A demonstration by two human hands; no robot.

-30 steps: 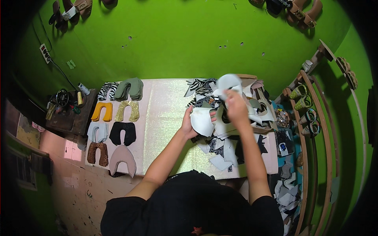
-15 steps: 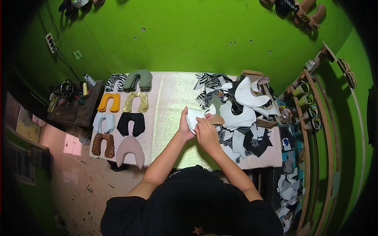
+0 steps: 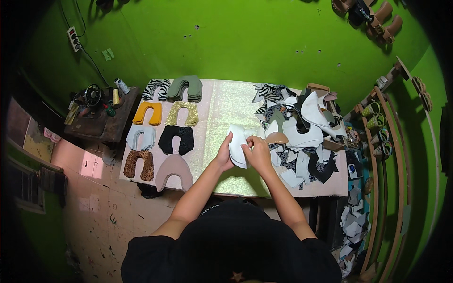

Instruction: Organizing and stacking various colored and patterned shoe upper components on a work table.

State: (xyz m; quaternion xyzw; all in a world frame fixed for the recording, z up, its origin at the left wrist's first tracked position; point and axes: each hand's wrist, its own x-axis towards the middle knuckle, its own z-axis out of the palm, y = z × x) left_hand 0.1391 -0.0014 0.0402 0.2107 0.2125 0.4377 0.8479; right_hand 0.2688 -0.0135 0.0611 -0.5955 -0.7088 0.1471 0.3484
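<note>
two hands (image 3: 225,153), eight stacks (image 3: 186,85), one table (image 3: 205,104)

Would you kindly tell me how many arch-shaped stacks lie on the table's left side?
8, in two columns, back to front: zebra-print, yellow, white and leopard-print on the left; green, gold, black and pink on the right. None there looks hidden.

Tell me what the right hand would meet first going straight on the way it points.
The right hand would likely meet the white material in the left hand first; they look very close, perhaps touching, though depth is unclear.

Curved white pieces (image 3: 237,147) lie layered between both hands (image 3: 225,154) (image 3: 259,154).
</note>
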